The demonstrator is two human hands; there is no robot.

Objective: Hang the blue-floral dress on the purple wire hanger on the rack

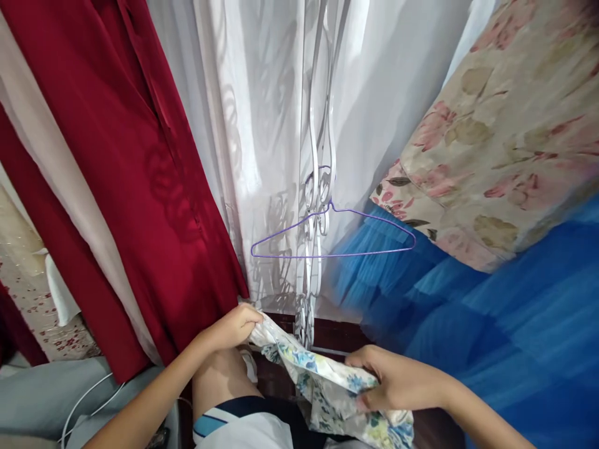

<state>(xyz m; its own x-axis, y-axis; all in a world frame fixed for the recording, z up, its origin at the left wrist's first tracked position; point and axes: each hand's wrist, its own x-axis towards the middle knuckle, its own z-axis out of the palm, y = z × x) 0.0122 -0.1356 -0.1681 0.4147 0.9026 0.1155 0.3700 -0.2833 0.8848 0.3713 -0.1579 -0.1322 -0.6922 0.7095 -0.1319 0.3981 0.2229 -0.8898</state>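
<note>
A white cloth garment (322, 374) with a blue, yellow and green flower print stretches between my hands, low in the head view. My left hand (238, 325) is closed on its upper left end, the fingers wrapped round the edge. On the right side, my right hand (390, 377) grips the fabric between thumb and fingers; some fingertips are hidden or blurred. The garment's lower part hangs in folds, so its exact kind cannot be told. Above it, a bare purple wire hanger (333, 254) hangs from a white curled metal stand (314, 187), apart from both hands.
White curtains (262, 93) hang behind the stand. Red drapes (116, 156) hang at the left. At the right are a flower-printed beige cloth (491, 137) and blue tulle (528, 324). A grey cushioned surface with a white cable (87, 399) lies at lower left.
</note>
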